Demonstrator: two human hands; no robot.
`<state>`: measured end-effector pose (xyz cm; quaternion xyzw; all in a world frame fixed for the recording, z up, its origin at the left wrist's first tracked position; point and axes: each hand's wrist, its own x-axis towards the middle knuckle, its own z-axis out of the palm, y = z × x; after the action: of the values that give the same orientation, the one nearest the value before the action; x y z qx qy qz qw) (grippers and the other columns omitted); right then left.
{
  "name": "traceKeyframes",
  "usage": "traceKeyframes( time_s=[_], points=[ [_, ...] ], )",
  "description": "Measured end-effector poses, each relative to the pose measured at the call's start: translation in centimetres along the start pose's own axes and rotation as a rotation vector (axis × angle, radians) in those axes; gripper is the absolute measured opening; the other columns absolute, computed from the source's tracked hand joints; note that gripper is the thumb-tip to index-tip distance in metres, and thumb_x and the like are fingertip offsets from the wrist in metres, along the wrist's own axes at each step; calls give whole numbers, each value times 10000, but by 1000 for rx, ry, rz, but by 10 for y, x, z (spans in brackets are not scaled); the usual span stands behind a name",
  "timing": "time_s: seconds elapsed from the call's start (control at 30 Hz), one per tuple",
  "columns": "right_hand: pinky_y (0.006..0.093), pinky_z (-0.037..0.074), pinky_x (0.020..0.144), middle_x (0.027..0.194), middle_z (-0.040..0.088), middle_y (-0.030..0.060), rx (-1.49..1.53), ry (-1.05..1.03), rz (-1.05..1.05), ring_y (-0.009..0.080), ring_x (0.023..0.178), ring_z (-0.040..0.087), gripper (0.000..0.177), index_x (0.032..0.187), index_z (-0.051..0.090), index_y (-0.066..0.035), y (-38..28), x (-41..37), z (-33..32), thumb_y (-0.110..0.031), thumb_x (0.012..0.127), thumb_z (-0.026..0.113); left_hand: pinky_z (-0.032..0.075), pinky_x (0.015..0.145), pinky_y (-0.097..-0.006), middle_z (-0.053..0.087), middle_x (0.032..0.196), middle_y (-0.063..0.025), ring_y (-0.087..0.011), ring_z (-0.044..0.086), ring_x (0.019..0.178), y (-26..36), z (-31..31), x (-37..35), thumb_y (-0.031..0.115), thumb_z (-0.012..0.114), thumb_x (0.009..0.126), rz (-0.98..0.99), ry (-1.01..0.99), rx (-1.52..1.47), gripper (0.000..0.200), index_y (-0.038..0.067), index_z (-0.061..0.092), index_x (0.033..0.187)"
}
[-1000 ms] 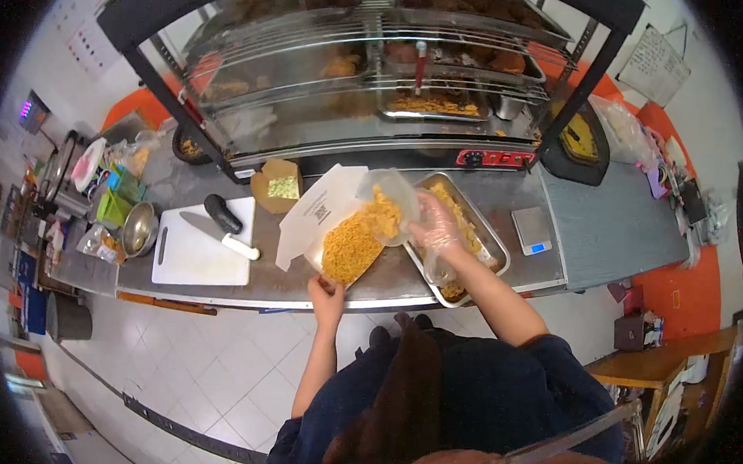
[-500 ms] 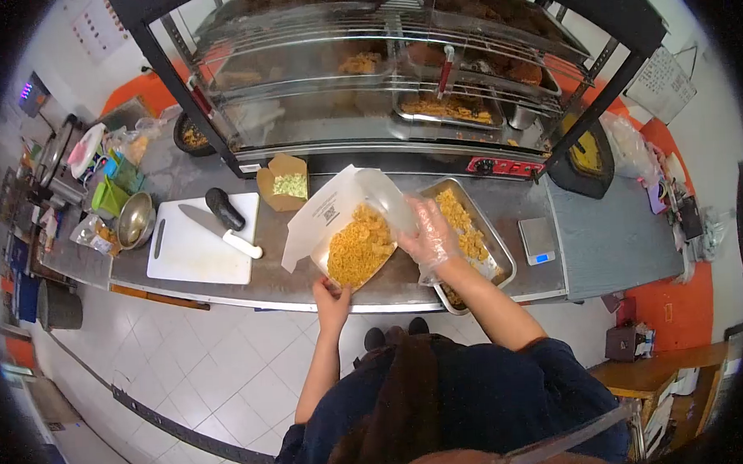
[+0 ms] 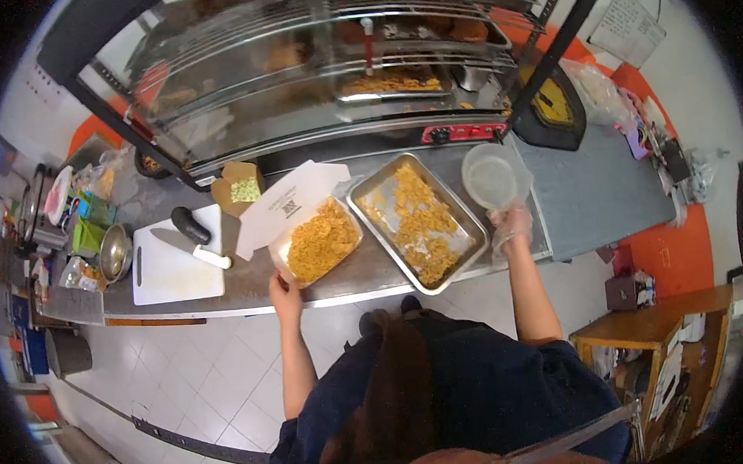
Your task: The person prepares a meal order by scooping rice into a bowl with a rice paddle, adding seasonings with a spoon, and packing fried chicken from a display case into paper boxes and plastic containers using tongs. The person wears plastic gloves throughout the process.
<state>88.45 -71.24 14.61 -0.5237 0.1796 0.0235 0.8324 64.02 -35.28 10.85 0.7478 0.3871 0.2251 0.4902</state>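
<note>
My bare left hand [image 3: 287,300] grips the near left corner of an open white takeaway box [image 3: 262,227] with its lid flap folded back. Yellow rice [image 3: 313,251] with fried-looking pieces fills the box. My right hand [image 3: 511,230], in a clear plastic glove, holds the near rim of a translucent round plastic bowl [image 3: 488,174], away to the right. The bowl looks empty. Between my hands, a metal tray [image 3: 470,238] holds more of the yellow rice [image 3: 425,221], spread unevenly with bare metal showing.
A white cutting board [image 3: 175,282] on the left carries a knife [image 3: 213,257] and a dark, glossy oblong item [image 3: 190,226]. Behind it stands a brown carton [image 3: 235,172] of chopped green pieces. A glass food warmer [image 3: 301,144] runs along the back. A black pan [image 3: 568,132] sits far right.
My right hand has carried the bowl from over the rice box to the right, past the tray. My left hand stays at the box corner. The camera view has shifted right.
</note>
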Motion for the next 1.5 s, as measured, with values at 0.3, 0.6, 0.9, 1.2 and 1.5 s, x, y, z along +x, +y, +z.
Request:
traceKeyframes(
  time_s=[0.3,0.6,0.9,1.2,1.5],
  points=[
    [393,402,788,905,536,167,-1408,683,-839,321,817,513,358,958,512,12,-4,3,-60,-245,725,598,407,687,-276,406,1019,-111,-166,456,810,-3,2,-15,128,539,788,191,255,81,325,-5,404,1051],
    [379,459,750,1096,443,144,-1888,-418,-314,273,979,481,336,1096,445,-59,44,-53,71,-94,762,450,399,705,-299,395,1071,-97,-199,430,938,32,8,-45,29,541,734,357,307,113,320,38,417,1029],
    [350,449,675,841,565,126,-1389,-637,-720,259,807,551,236,896,565,-60,86,10,14,-177,692,585,403,718,-294,404,1062,-99,-196,428,947,18,-4,-63,15,532,730,279,293,159,306,40,430,1018],
    [237,433,577,675,549,3,-711,-312,-308,96,641,526,96,803,579,-76,-15,33,-26,-164,768,569,406,733,-296,406,1061,-99,-197,427,958,30,-6,-56,17,521,742,273,284,166,319,33,419,1044],
    [282,490,572,865,568,77,-350,93,-211,170,674,564,215,972,561,-33,-87,45,-123,-92,769,526,383,726,-275,403,1056,-90,-186,415,942,48,11,-42,-19,481,738,444,218,75,316,25,420,1044]
  ],
)
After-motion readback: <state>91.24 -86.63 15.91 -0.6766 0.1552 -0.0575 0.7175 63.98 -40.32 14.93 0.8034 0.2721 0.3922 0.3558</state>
